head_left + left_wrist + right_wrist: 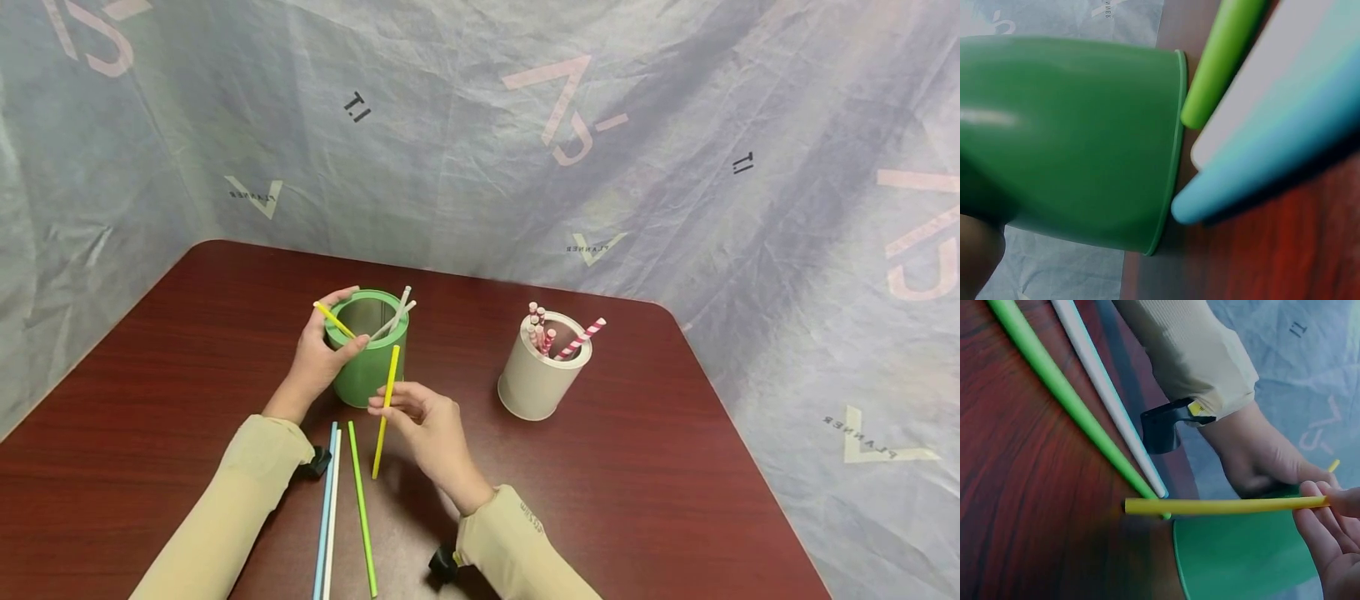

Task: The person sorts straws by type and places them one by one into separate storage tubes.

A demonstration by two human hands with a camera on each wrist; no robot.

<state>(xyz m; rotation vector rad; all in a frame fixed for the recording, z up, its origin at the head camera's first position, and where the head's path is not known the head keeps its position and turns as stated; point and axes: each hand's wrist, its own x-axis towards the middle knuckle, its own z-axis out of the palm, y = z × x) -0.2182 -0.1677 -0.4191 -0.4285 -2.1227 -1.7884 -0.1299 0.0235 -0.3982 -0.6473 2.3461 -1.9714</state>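
Observation:
My left hand grips a green can by its left side and rim, thumb toward the front. Inside the can lean a yellow straw and pale grey straws. Just in front of the can, my right hand pinches another yellow straw near its middle. That straw is nearly upright, outside the can. In the right wrist view the pinched yellow straw crosses in front of the green can. The left fingers behind the can are partly hidden.
Light green, white and blue straws lie on the dark red table near the left forearm. To the right stands a cream can with several red-and-white striped straws. A grey printed curtain hangs behind.

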